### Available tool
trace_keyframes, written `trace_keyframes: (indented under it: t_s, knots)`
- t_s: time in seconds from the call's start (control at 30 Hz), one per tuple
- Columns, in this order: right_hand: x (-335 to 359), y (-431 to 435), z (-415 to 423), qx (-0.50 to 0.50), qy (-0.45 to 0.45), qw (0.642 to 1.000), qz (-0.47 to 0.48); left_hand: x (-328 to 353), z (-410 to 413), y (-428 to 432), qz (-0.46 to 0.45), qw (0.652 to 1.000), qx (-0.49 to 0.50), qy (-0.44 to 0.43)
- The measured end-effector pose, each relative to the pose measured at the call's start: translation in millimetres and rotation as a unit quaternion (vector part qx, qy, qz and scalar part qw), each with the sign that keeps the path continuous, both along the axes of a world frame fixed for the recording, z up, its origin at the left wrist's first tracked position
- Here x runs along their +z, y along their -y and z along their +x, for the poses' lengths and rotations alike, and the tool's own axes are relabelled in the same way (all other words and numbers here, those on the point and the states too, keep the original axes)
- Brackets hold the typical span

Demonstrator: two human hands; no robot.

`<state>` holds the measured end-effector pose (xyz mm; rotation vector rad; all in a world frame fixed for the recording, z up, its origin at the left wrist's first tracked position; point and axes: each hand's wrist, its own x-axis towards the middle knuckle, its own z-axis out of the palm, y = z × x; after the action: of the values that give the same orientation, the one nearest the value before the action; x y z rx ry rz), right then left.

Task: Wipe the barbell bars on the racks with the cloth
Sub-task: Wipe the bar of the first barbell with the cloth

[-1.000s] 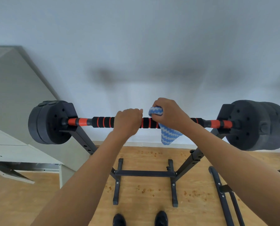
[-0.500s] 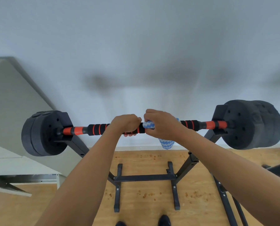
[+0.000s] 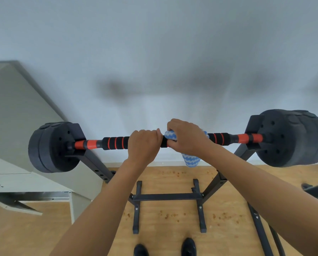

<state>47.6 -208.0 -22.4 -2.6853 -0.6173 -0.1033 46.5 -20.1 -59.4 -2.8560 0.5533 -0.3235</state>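
Blue-white cloth (image 3: 170,136) slid leftward on barbell bar (image 3: 115,142); your right hand (image 3: 187,138) clamps it, left hand (image 3: 143,145) grips bar; centre wiped

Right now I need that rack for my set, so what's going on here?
A person is wiping the barbell bar where it lies across the rack. The left hand holds the bare bar in a closed grip. The right hand presses a blue-and-white cloth around the bar right beside it, one end hanging below. Both hands are near the middle.
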Motion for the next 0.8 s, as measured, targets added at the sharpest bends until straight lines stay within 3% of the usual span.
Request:
trace_keyframes:
  t_s: [0.1,0.17,0.23,0.3,0.37,0.43,0.5,0.6,0.67,0.8]
  knots:
    - [0,0,-5,0.024,0.028,0.999,-0.030,14,9,8,0.015,0.995,0.028,-0.093]
    - [0,1,-6,0.041,0.050,0.997,-0.051,18,23,12,-0.029,0.985,0.037,-0.164]
    - [-2,3,-9,0.064,0.069,0.994,-0.058,31,34,13,-0.109,0.940,0.095,-0.310]
    - [-4,5,-12,0.083,0.075,0.992,-0.056,39,44,13,-0.200,0.855,0.148,-0.455]
    - [-5,8,-14,0.092,0.075,0.991,-0.063,45,51,11,-0.233,0.801,0.162,-0.528]
    - [-4,10,-13,0.071,0.066,0.994,-0.055,48,53,12,-0.243,0.791,0.160,-0.539]
    - [-2,10,-8,0.029,0.033,0.999,-0.006,45,50,12,-0.243,0.832,0.142,-0.477]
    - [1,5,3,-0.032,-0.040,0.995,0.085,32,27,7,-0.105,0.969,0.094,-0.203]
    - [1,2,8,-0.058,-0.060,0.992,0.093,19,1,7,-0.018,0.994,0.078,-0.081]
    - [-1,-1,2,-0.046,-0.040,0.995,0.074,-6,-19,5,-0.060,0.995,0.078,0.007]
